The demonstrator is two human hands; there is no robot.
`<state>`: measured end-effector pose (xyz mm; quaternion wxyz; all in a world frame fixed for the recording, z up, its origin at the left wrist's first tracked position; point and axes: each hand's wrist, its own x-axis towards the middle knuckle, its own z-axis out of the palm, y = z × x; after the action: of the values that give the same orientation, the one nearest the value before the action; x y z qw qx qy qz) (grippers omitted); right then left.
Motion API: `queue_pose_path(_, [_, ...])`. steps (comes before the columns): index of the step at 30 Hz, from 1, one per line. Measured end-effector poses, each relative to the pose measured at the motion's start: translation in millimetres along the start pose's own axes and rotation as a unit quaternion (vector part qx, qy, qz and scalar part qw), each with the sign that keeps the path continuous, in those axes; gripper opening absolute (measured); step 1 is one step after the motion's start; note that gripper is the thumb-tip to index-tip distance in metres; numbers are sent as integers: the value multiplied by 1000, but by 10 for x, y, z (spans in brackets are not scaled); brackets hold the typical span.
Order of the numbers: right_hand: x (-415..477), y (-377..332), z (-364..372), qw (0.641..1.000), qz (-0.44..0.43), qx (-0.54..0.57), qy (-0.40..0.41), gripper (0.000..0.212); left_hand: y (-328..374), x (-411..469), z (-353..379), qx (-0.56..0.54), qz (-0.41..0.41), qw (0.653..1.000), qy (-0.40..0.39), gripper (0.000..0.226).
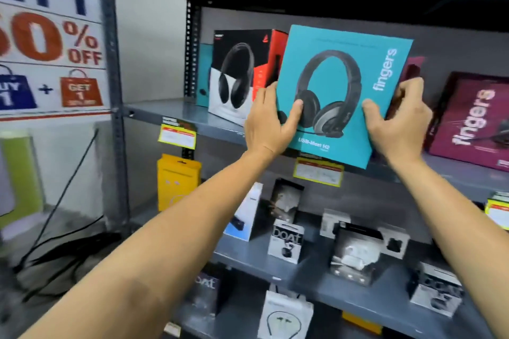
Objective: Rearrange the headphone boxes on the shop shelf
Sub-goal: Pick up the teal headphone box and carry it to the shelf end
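Note:
A teal headphone box (341, 74) printed "fingers" is held tilted in front of the grey upper shelf (170, 114). My left hand (268, 121) grips its left edge and my right hand (396, 121) grips its right edge. Behind it to the left stands a black, white and red headphone box (237, 71), with another teal box (203, 77) further left. A maroon "fingers" box (471, 121) leans on the shelf at the right. Another maroon box (413, 69) shows partly behind the held one.
The lower shelf (248, 256) carries several small earphone boxes, and a yellow packet (177, 181) hangs at its left. Price tags (177, 135) are clipped to the shelf edges. A metal upright (111, 85) and a sale poster (49, 36) stand at the left, with cables on the floor.

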<state>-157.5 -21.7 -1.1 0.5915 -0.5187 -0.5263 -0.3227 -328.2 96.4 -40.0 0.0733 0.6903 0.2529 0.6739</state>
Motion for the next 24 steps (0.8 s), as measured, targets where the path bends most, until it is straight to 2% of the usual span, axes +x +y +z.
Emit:
queue_pose_path(5, [-56, -587, 853, 999, -14, 47, -17, 38, -683, 287, -685, 58, 2, 998, 28, 52])
queue_pose_path(12, [-17, -1312, 1991, 993, -15, 92, -70, 39, -1574, 849, -1427, 111, -46, 991, 53, 52])
queue_pose_path(15, [12, -1484, 2467, 993, -10, 79, -92, 38, -1939, 1104, -1620, 145, -84, 985, 31, 54])
queue_pose_path(20, [44, -1632, 3063, 988, 15, 46, -145, 40, -2507, 1389, -1826, 169, -121, 978, -7, 44])
queue_pose_path(24, [-13, -1602, 3390, 978, 36, 27, -206, 38, -2847, 1485, -1848, 75, -147, 983, -82, 50])
